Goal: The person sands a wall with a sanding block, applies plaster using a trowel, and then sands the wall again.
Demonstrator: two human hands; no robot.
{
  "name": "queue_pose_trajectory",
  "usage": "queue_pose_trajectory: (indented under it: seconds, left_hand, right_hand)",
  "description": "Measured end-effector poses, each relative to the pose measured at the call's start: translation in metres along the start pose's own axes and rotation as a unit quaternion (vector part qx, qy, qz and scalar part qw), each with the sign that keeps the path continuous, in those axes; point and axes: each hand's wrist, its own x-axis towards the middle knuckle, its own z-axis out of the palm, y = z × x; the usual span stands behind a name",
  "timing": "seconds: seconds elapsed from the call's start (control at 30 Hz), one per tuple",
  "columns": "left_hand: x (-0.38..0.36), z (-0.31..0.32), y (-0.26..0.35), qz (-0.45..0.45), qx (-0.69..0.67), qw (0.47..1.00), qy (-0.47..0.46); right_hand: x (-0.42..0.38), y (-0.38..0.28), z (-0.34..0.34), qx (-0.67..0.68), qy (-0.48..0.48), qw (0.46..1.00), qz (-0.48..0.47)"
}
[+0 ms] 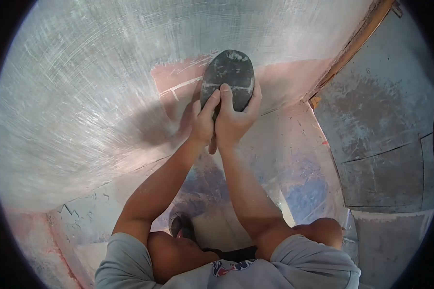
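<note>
Together, both hands (234, 121) grip a dark oval object (229, 70) near a scratched grey surface (96, 91).

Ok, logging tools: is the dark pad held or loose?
Held: left hand and right hand clasp the dark pad around its lower half.

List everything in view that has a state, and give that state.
Dark oval block: held, scuffed with pale marks
Left hand: gripping the block's lower left
Right hand: gripping the block, thumb on its face
Wall: streaked, with pink patches
Floor: stained blue
Grey panels: scuffed
</note>
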Motion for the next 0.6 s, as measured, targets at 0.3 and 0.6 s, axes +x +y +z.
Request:
queue_pose_trajectory:
  seconds: [0.3, 0.6]
  left_hand:
    - [0.002, -0.007, -0.01, 0.029, 0.062, 0.997, 0.019]
    - [0.008, -0.016, -0.012, 0.03, 0.063, 0.998, -0.006]
  right_hand:
    - [-0.002, -0.002, -0.003, 0.041, -0.018, 0.999, 0.007]
    - [-0.002, -0.005, 0.002, 0.064, -0.002, 0.998, 0.02]
